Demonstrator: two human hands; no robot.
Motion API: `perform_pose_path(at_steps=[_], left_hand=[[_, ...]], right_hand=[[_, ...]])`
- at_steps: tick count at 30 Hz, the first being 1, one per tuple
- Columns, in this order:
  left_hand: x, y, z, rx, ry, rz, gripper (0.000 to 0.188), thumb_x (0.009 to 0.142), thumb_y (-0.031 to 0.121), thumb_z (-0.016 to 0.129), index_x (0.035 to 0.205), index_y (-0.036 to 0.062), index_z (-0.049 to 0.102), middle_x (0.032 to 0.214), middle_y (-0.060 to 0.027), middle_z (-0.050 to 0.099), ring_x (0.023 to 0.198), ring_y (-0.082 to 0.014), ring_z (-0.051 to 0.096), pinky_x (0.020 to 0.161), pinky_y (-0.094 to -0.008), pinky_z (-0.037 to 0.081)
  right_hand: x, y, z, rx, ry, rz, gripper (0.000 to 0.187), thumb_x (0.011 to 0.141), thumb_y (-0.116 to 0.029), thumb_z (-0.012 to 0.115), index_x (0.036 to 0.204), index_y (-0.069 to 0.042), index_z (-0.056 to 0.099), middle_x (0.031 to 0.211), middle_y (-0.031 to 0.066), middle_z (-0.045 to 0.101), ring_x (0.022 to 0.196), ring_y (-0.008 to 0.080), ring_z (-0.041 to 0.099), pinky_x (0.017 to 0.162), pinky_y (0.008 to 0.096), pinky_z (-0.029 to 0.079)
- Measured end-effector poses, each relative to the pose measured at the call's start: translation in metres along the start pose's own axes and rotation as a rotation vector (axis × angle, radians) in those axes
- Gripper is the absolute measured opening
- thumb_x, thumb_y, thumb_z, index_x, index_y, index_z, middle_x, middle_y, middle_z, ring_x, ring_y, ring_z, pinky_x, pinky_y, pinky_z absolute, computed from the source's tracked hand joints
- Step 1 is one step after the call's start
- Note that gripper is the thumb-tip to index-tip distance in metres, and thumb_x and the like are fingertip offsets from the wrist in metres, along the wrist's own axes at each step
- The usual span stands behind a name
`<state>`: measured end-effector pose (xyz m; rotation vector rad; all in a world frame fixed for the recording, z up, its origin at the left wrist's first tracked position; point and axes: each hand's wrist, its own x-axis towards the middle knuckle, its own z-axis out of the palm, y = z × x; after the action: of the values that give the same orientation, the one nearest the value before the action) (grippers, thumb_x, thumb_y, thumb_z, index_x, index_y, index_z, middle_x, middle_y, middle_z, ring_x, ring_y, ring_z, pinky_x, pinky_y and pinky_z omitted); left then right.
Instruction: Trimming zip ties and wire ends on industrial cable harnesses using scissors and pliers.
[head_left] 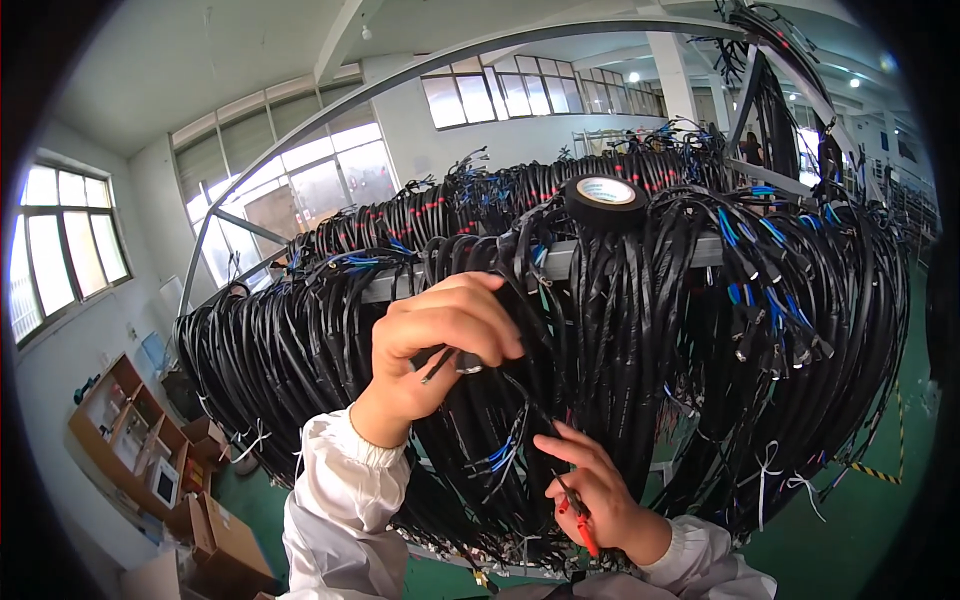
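Observation:
My left hand (435, 335) is raised in front of the hanging bundles, its fingers curled round a black cable (437, 366) whose stripped end pokes out by the palm. Lower and to the right, my right hand (605, 495) grips a small pair of red-handled snips (580, 522), with the dark tip pointing up and the index finger stretched out. Thick black wire harnesses (620, 330) hang right behind both hands. Between the hands, a branch of blue and black wire ends (495, 457) dangles from the bundle. What the left fingertips press on is partly hidden.
A roll of black tape (605, 200) rests on top of the harnesses. They drape over a metal rack rail (705, 252) under a sloping frame bar (330, 110). White ties (766, 475) hang at the lower right. A wooden shelf (125, 435) and cardboard boxes (225, 545) stand at left.

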<state>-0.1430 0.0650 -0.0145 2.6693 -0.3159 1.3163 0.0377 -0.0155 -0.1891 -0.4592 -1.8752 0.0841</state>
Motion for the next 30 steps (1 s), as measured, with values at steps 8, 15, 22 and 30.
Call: perform_pose_path(at_steps=[8, 15, 22, 30], left_hand=[[-0.017, 0.016, -0.025, -0.018, 0.085, -0.138, 0.008, 0.05, 0.001, 0.045, 0.054, -0.0002, 0.052, 0.051, -0.0056, 0.05, 0.049, -0.0224, 0.045, 0.061, -0.0352, 0.041], [-0.013, 0.029, -0.044, 0.01, -0.108, -0.298, 0.013, 0.049, -0.003, 0.044, 0.056, 0.0008, 0.054, 0.051, -0.006, 0.052, 0.05, -0.0214, 0.047, 0.062, -0.0319, 0.04], [0.007, 0.041, -0.051, -0.035, -0.6, -0.293, 0.065, 0.076, 0.047, 0.068, 0.118, 0.0002, 0.052, 0.119, -0.0166, 0.048, 0.106, -0.0298, 0.049, 0.089, -0.0357, 0.038], [0.065, -0.003, -0.036, 0.474, -0.234, -0.557, 0.028, 0.091, 0.02, 0.052, 0.113, 0.003, 0.054, 0.104, -0.0103, 0.058, 0.093, -0.0227, 0.058, 0.081, -0.0354, 0.046]], right_hand=[[0.0, -0.002, -0.006, -0.007, -0.062, 0.033, 0.018, 0.068, 0.006, 0.063, 0.082, 0.002, 0.051, 0.135, 0.0188, 0.039, 0.125, 0.0407, 0.037, 0.096, 0.044, 0.04], [0.012, -0.011, -0.02, 0.019, 0.039, -0.001, 0.022, 0.068, 0.008, 0.059, 0.086, 0.001, 0.05, 0.135, 0.0253, 0.037, 0.126, 0.0415, 0.036, 0.099, 0.045, 0.036], [0.096, -0.045, -0.077, -0.36, 0.246, -0.126, 0.023, 0.081, -0.003, 0.05, 0.103, 0.004, 0.051, 0.124, 0.0246, 0.047, 0.117, 0.0352, 0.046, 0.097, 0.0416, 0.036], [0.166, -0.007, -0.098, -0.967, 0.121, -0.011, 0.03, 0.078, -0.009, 0.06, 0.103, 0.003, 0.048, 0.105, 0.0192, 0.054, 0.102, 0.0367, 0.052, 0.089, 0.0424, 0.04]])
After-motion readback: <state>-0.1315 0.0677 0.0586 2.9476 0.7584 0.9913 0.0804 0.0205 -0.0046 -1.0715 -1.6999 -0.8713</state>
